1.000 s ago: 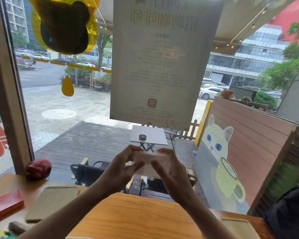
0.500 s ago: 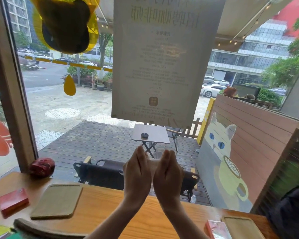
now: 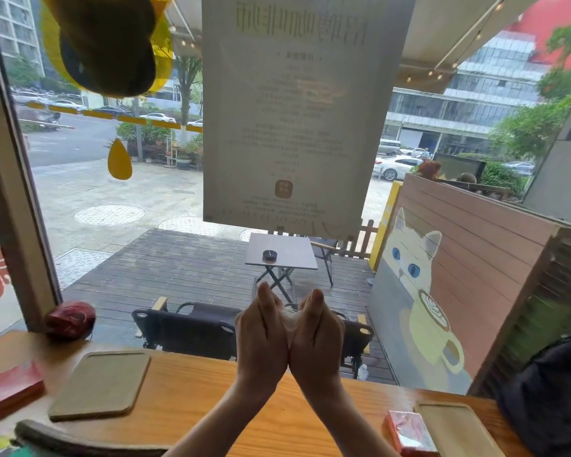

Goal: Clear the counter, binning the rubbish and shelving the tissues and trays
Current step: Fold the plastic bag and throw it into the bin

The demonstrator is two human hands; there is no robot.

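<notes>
My left hand and my right hand are pressed together above the wooden counter, palms facing each other. A crumpled white tissue is squeezed between them, with only a sliver showing. A wooden tray lies on the counter to the left. Another wooden tray lies at the right, with a red tissue pack beside it. A second red tissue pack lies at the far left.
A red round ornament sits by the window frame at the left. The window glass with a hanging poster stands right behind the counter. A dark bag is at the right edge. A curved chair back shows at bottom left.
My hands went from holding the white tissue spread out by the fingertips to pressing it flat between both palms. The view has tilted down, showing more of the counter.
</notes>
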